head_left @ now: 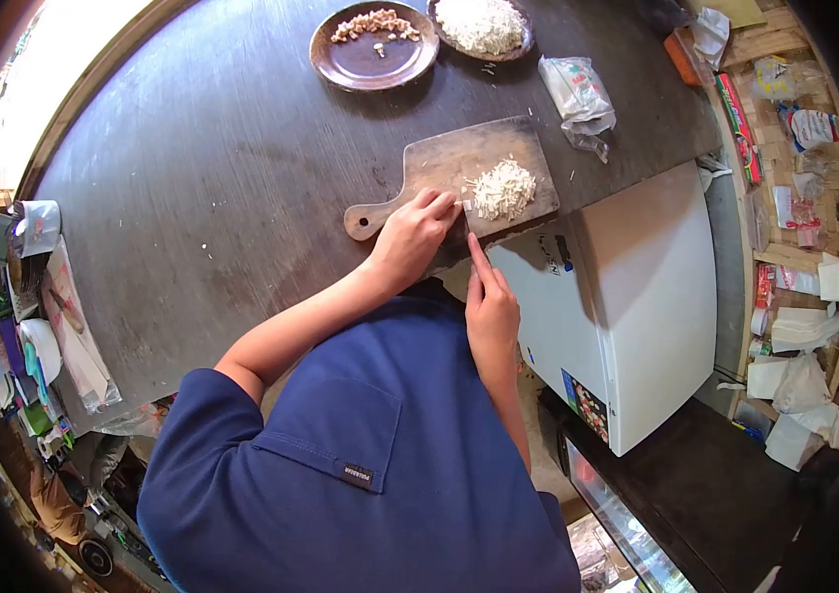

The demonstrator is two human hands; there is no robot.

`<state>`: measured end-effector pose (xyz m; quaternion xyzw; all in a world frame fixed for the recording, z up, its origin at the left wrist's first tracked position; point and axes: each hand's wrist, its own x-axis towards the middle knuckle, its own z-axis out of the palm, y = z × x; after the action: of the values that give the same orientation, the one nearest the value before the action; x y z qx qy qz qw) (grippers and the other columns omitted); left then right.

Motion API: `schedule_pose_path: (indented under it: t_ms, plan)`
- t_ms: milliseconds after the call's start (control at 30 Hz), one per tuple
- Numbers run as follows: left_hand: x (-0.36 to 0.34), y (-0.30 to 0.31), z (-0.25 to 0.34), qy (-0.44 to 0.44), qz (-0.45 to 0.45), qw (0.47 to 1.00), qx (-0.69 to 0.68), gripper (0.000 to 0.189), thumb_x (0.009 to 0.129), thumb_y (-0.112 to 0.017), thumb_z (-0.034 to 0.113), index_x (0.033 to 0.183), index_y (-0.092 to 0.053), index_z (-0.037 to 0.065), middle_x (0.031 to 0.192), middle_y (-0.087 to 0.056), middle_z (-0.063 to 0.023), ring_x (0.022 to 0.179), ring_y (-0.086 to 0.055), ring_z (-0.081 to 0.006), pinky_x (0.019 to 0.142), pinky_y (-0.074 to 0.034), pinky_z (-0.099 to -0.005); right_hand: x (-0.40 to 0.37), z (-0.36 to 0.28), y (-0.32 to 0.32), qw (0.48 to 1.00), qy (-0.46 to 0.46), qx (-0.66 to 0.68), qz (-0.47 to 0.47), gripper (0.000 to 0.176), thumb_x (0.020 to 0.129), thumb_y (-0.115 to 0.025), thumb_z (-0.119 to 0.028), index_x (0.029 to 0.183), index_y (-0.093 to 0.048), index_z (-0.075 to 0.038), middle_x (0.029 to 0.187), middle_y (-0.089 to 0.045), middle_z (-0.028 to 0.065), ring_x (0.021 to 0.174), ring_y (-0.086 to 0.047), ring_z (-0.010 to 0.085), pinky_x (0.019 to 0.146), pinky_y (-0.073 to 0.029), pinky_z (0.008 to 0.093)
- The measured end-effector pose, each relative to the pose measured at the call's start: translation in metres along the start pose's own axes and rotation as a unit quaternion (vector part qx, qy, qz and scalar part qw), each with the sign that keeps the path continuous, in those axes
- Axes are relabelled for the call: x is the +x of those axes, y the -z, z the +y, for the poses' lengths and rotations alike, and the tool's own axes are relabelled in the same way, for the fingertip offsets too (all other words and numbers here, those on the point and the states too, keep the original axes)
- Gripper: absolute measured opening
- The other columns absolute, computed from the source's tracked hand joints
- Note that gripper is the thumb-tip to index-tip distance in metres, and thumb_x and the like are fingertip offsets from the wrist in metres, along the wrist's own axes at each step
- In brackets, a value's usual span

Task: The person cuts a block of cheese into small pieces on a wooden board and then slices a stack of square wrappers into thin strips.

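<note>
A wooden cutting board [439, 163] with a round handle lies near the table's edge. On its right half sits a heap of pale, finely cut strips [504, 190]. My left hand [416, 235] rests at the board's near edge, fingertips closed on a small whitish piece of food [467, 205]. My right hand [492, 301] is closed around a knife, index finger stretched along it. Its thin blade [469, 221] stands beside the whitish piece, just left of the heap. The knife's handle is mostly hidden in my palm.
On the dark table [241, 208] stand a brown plate [365, 71] with tan chunks and a bowl of white shreds [481, 27]. A plastic-wrapped package [577, 91] lies right of the board. A white freezer [652, 287] adjoins the near edge; another knife [67, 312] lies far left.
</note>
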<state>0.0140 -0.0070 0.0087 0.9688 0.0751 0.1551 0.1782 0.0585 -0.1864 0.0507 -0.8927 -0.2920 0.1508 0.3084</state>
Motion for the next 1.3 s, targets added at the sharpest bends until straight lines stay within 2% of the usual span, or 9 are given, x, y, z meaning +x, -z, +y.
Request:
schedule_pose_path:
  t_ms: [67, 200, 267, 400, 600, 767, 900, 1000, 1300]
  plan:
    - [0.0, 0.002, 0.0, 0.008, 0.0, 1.0, -0.003, 0.041, 0.086, -0.066, 0.01, 0.124, -0.071, -0.002, 0.116, -0.064, -0.0087, 0.114, -0.062, -0.0256, 0.097, -0.056, -0.0341, 0.008, -0.005, -0.001, 0.999, -0.029, -0.011, -0.02, 0.054, 0.106, -0.058, -0.006, 0.156, -0.058, -0.028, 0.095, -0.069, 0.0198, 0.083, -0.068, 0.0385, 0.079, -0.054, 0.046]
    - [-0.001, -0.002, -0.002, 0.013, 0.031, 0.999, -0.015, 0.041, 0.085, -0.066, 0.009, 0.124, -0.071, -0.001, 0.116, -0.065, -0.0092, 0.114, -0.062, -0.0263, 0.097, -0.056, -0.0348, 0.018, 0.005, -0.005, 0.999, 0.019, 0.045, 0.001, 0.055, 0.106, -0.057, -0.006, 0.156, -0.057, -0.028, 0.094, -0.068, 0.0197, 0.081, -0.067, 0.0381, 0.078, -0.054, 0.046]
    - [-0.005, -0.007, -0.005, 0.003, 0.053, 0.998, -0.046, 0.041, 0.084, -0.067, 0.008, 0.124, -0.071, -0.001, 0.116, -0.065, -0.0099, 0.114, -0.062, -0.0269, 0.097, -0.056, -0.0352, 0.01, 0.008, -0.005, 0.999, 0.0, 0.049, -0.015, 0.053, 0.108, -0.059, -0.014, 0.156, -0.056, -0.035, 0.093, -0.067, 0.0143, 0.081, -0.069, 0.0391, 0.073, -0.054, 0.0509]
    - [-0.003, -0.005, -0.005, -0.003, 0.05, 0.998, -0.037, 0.041, 0.084, -0.069, 0.008, 0.123, -0.072, -0.001, 0.116, -0.065, -0.0102, 0.113, -0.062, -0.0275, 0.097, -0.056, -0.0351, 0.004, 0.006, -0.003, 0.999, -0.012, 0.033, -0.019, 0.053, 0.108, -0.059, -0.014, 0.156, -0.056, -0.035, 0.092, -0.066, 0.0147, 0.081, -0.069, 0.0393, 0.073, -0.054, 0.0509]
    - [-0.001, 0.0, 0.0, 0.012, 0.048, 0.998, -0.026, 0.04, 0.083, -0.07, 0.007, 0.122, -0.073, -0.001, 0.115, -0.065, -0.0098, 0.112, -0.062, -0.0268, 0.096, -0.056, -0.0348, 0.021, 0.009, -0.011, 0.999, 0.039, 0.02, 0.02, 0.054, 0.107, -0.059, -0.014, 0.157, -0.056, -0.035, 0.09, -0.065, 0.0151, 0.081, -0.068, 0.0394, 0.073, -0.054, 0.0505]
    - [-0.002, -0.002, -0.003, 0.002, 0.045, 0.999, -0.02, 0.038, 0.084, -0.069, 0.008, 0.121, -0.073, -0.001, 0.114, -0.065, -0.0094, 0.111, -0.062, -0.0263, 0.096, -0.056, -0.0345, 0.006, 0.004, 0.002, 0.999, -0.003, 0.022, -0.031, 0.054, 0.107, -0.059, -0.013, 0.157, -0.055, -0.033, 0.09, -0.065, 0.0162, 0.081, -0.068, 0.0398, 0.073, -0.053, 0.0506]
    - [-0.002, 0.003, -0.001, 0.006, 0.028, 1.0, -0.005, 0.039, 0.084, -0.068, 0.009, 0.121, -0.073, -0.001, 0.114, -0.065, -0.0093, 0.111, -0.062, -0.0262, 0.096, -0.056, -0.0342, 0.012, 0.005, -0.003, 1.0, 0.0, 0.018, -0.021, 0.053, 0.107, -0.059, -0.013, 0.157, -0.056, -0.033, 0.09, -0.065, 0.0164, 0.081, -0.068, 0.0398, 0.073, -0.053, 0.0503]
    - [-0.002, 0.002, -0.001, 0.004, 0.023, 1.0, 0.002, 0.04, 0.084, -0.067, 0.01, 0.123, -0.072, -0.001, 0.114, -0.065, -0.0094, 0.112, -0.062, -0.0265, 0.096, -0.056, -0.0342, 0.021, 0.011, -0.009, 0.998, 0.044, 0.048, 0.01, 0.053, 0.107, -0.059, -0.013, 0.156, -0.056, -0.034, 0.091, -0.065, 0.0153, 0.081, -0.068, 0.0393, 0.073, -0.053, 0.0502]
    - [-0.003, 0.003, -0.003, 0.003, 0.017, 1.0, -0.007, 0.041, 0.082, -0.068, 0.01, 0.121, -0.071, -0.002, 0.113, -0.065, -0.0092, 0.112, -0.062, -0.0262, 0.097, -0.056, -0.034, 0.013, 0.004, -0.008, 1.0, 0.005, -0.002, -0.008, 0.05, 0.108, -0.059, -0.016, 0.155, -0.058, -0.032, 0.09, -0.064, 0.0152, 0.081, -0.069, 0.0387, 0.071, -0.053, 0.05]
